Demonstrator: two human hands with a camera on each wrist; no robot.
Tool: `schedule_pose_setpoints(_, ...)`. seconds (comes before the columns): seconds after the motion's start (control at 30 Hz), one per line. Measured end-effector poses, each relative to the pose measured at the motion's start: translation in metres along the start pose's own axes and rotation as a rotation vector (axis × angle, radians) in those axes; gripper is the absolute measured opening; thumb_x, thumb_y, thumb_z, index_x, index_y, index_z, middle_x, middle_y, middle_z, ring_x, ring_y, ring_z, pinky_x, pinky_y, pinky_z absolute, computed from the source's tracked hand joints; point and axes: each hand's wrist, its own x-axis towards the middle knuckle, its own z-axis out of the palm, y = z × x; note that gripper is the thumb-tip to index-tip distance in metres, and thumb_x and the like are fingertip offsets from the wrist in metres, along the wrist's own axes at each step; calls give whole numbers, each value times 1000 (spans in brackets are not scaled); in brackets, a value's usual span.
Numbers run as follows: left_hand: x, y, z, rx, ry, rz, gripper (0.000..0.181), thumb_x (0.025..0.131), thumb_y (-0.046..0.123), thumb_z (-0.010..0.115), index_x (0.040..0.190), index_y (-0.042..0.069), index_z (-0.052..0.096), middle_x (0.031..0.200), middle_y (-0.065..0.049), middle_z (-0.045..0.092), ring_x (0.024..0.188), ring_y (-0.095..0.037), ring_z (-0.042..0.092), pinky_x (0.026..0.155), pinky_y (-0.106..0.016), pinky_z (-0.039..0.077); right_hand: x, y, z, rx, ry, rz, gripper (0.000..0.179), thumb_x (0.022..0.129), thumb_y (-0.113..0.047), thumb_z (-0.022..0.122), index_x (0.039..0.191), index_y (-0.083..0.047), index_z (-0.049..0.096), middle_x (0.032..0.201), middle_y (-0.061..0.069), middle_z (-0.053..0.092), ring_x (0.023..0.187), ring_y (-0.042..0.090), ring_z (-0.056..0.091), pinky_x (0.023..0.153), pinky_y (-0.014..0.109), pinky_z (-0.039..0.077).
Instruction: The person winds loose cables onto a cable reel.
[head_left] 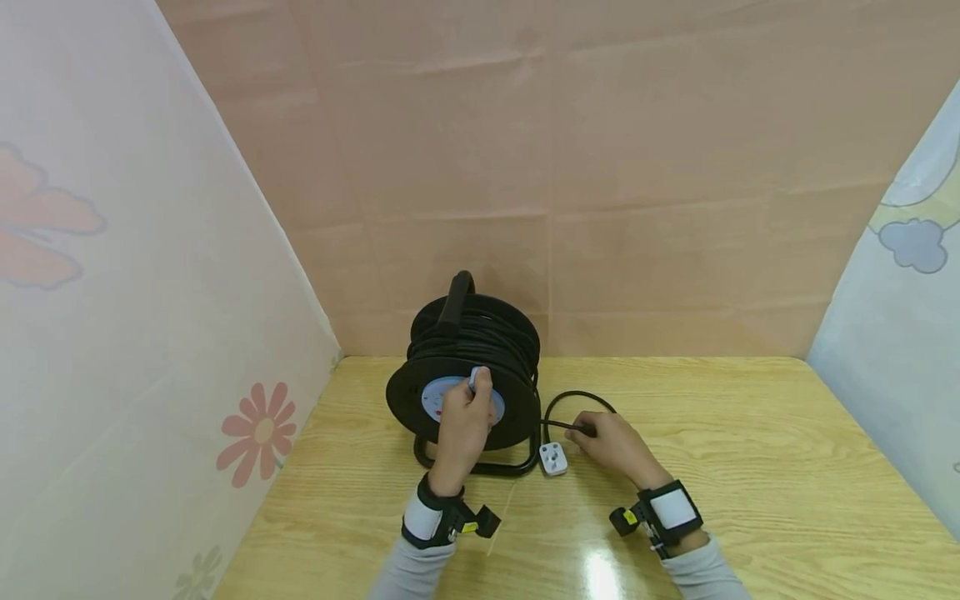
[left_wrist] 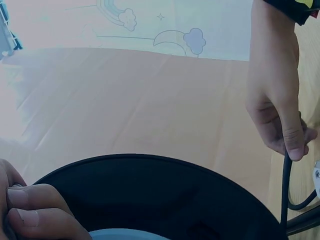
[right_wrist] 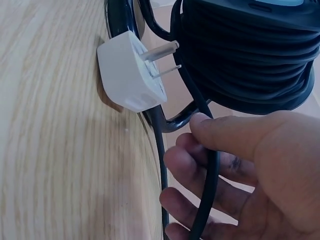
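A black cable reel (head_left: 517, 408) stands upright on its tubular stand, dark cable wound thickly around its drum. In the head view my left hand (head_left: 462, 423) is at the reel's front face, gripping the small grey crank knob (head_left: 474, 377) over the pale blue socket disc (head_left: 433, 397). To the right of the reel, my right hand (head_left: 617, 447) holds the loose black cable (right_wrist: 211, 175) between thumb and fingers. Beside the stand lies a white plug (head_left: 553, 459), and its pins show in the right wrist view. The left wrist view shows only part of my left fingers (left_wrist: 40, 215).
The reel's carrying handle (head_left: 454, 304) rises at its top. Under everything is a wood-grain table (head_left: 750, 467). Brown paper (head_left: 637, 208) covers the wall behind, and patterned sheets (head_left: 150, 250) hang at the sides.
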Motion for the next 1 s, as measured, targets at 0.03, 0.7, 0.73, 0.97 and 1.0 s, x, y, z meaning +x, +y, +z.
schedule_pose_setpoints(0.03, -1, 1, 1, 4, -2, -6, 53, 106, 26, 42, 55, 11, 38, 46, 7, 36, 39, -4, 30, 43, -21, 27, 0, 1, 0, -9, 15, -12, 11, 90, -25, 69, 82, -16, 68, 68, -6, 58, 57, 12, 47, 52, 29, 39)
schedule_pose_setpoints(0.7, 5, -47, 26, 23, -28, -7, 55, 105, 36, 42, 57, 8, 43, 47, 1, 40, 41, -11, 34, 43, -22, 27, -1, 5, -2, -69, 53, 19, 7, 84, -20, 73, 88, -16, 69, 86, -1, 67, 83, 18, 62, 73, 43, 52)
schedule_pose_setpoints(0.73, 4, -48, 27, 23, -29, -1, 56, 104, 39, 42, 57, 8, 43, 47, 1, 40, 41, -11, 35, 43, -23, 28, -1, 5, -3, -73, 51, 21, 7, 84, -19, 73, 89, -15, 69, 87, 0, 67, 84, 19, 62, 74, 43, 52)
schedule_pose_setpoints(0.97, 3, -49, 32, 5, -46, 26, 60, 102, 48, 41, 58, 8, 44, 47, 0, 42, 41, -11, 38, 44, -23, 31, 1, 6, -2, -116, 97, -12, 10, 85, -22, 73, 88, -14, 69, 90, 4, 63, 90, 25, 58, 74, 45, 50)
schedule_pose_setpoints(1.0, 3, -50, 33, 8, -48, 25, 60, 102, 47, 41, 58, 8, 44, 48, 0, 42, 41, -11, 38, 44, -23, 31, 1, 7, -2, -123, 107, -16, 11, 85, -23, 73, 88, -14, 68, 89, 4, 63, 90, 25, 57, 73, 45, 50)
